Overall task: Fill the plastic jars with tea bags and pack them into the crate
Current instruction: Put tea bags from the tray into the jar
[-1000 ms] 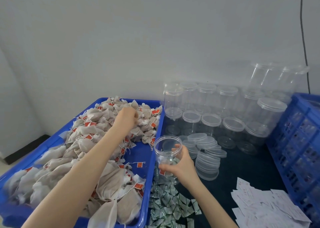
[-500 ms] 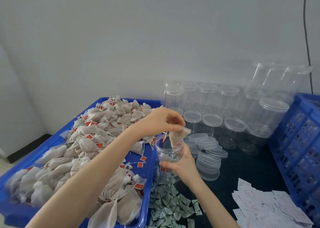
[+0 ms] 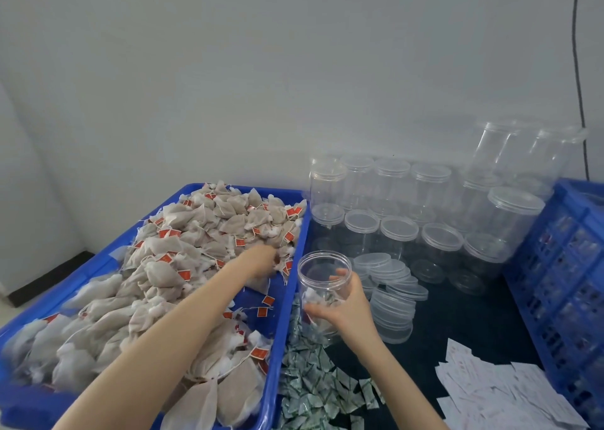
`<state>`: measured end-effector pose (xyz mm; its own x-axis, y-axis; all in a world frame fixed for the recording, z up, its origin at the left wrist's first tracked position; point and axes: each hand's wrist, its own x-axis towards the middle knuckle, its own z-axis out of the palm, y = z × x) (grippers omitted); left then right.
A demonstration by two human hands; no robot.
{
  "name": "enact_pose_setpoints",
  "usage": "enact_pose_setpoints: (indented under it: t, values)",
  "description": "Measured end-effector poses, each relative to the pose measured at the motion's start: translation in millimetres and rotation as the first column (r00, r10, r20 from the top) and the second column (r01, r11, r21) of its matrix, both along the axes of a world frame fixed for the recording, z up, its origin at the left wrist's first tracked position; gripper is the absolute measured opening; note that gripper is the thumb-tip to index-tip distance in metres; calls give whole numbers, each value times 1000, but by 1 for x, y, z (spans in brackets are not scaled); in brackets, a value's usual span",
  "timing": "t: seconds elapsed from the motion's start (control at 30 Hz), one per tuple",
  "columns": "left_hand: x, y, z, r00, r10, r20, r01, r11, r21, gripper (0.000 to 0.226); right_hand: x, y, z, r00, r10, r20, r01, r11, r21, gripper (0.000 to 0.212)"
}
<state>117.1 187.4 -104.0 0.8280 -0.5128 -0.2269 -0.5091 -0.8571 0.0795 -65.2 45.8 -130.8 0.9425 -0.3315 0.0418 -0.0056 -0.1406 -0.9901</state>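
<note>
My left hand (image 3: pixel 261 262), back in the blue tray (image 3: pixel 295 298) after dropping 1 tea bag into the open jar (image 3: pixel 322 285), curls onto another from the tea bags (image 3: pixel 196 240). My right hand (image 3: pixel 346 308) still grips the barely filled jar beside the tray; the crate (image 3: pixel 555 266) waits at right.

Plain pale wall (image 3: pixel 261 69) behind; black cable (image 3: pixel 579 79) hangs far right — dark tabletop (image 3: pixel 474 325), dark skirting (image 3: pixel 49 279) far left.

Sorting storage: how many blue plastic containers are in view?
2: the blue tray of tea bags at left, and the blue crate at the right edge, partly cut off. Others may lie out of view.
</note>
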Motion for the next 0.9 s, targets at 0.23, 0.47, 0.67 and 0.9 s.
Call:
enact_pose_setpoints:
  t: [0.23, 0.47, 0.67, 0.9]
  values:
    - [-7, 4, -31, 998, 56, 7, -55, 953, 299, 30, -2, -3, 0, 1000, 8, 6, -8, 1000, -19, 84]
    - [-8, 10, -17, 991, 12, 132, -33, 988, 153, 38, -2, 0, -2, 1000, 25, -9, -25, 999, -27, 84]
    - [-32, 3, 54, 974, 93, 206, 47, 810, -585, 4, -5, 2, -6, 999, 39, -29, -39, 999, -12, 86]
    - [-102, 0, 93, 974, -208, 89, 202, 623, -755, 19, -14, 8, -3, 999, 50, -13, -50, 999, -9, 89]
